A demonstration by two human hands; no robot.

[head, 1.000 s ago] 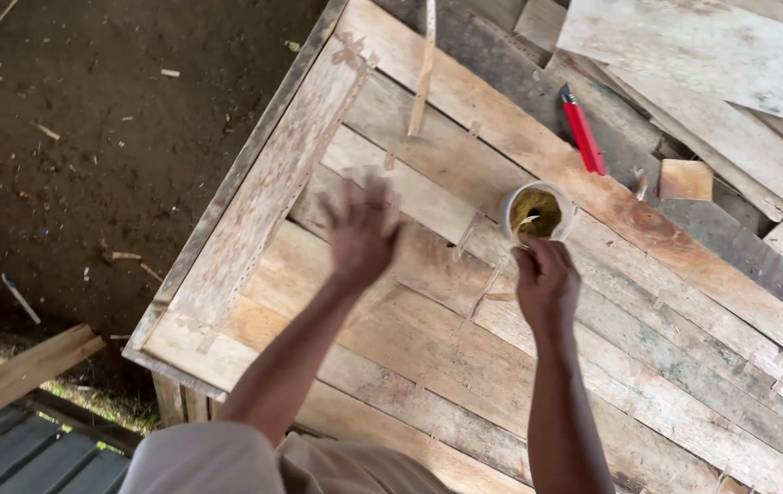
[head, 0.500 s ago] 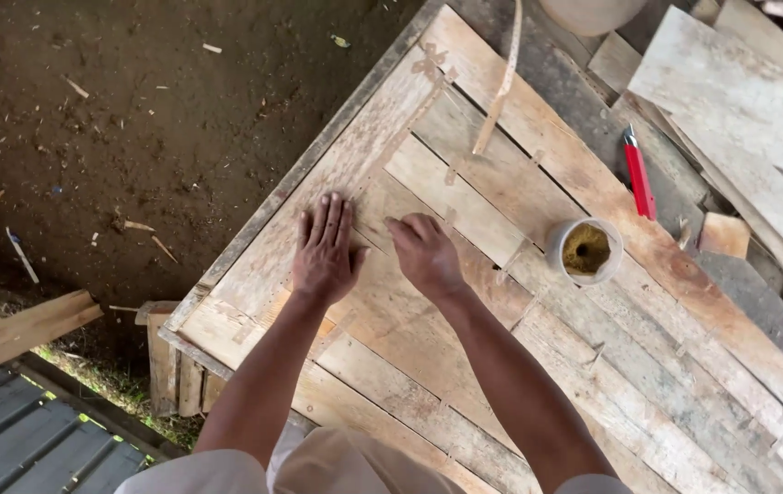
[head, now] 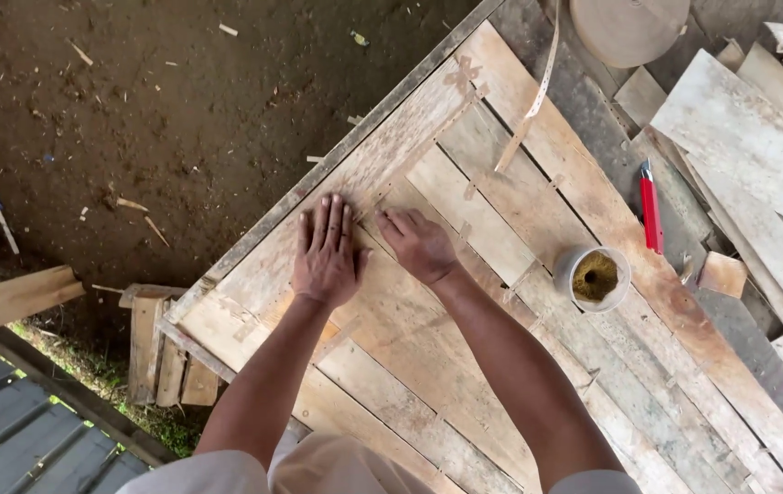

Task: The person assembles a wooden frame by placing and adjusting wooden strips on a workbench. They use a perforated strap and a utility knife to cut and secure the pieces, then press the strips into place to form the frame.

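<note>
Left hand (head: 326, 254) lies flat, fingers spread a little, palm down on the veneer sheet (head: 355, 174) that covers the near-left part of the board table (head: 538, 229); right hand (head: 417, 245) sits just beside it, fingers curled w/ tips pressing at the seam where two sheets meet, prob. on a short tape strip (head: 375, 203), though it's too small to be sure. Looks like the joining step: one hand pins the sheet, the other rubs a joint down. Next move, as I judge it, calls for steady pressure along the seam w/o letting the sheet slide, and a free hand for more paste or tape. Around: paste cup (head: 593, 276) w/ yellowish stuff sits right of the forearm, near but not touching; red knife (head: 651, 212) beyond it at the table's edge; a tape roll (head: 627, 27) at the top w/ a loose tail (head: 530, 101) trailing down over the boards; scrap wood pieces (head: 723, 273) on the right. Nothing sits between the hands and the seam; the cup is close enough to the right elbow to get knocked
</note>
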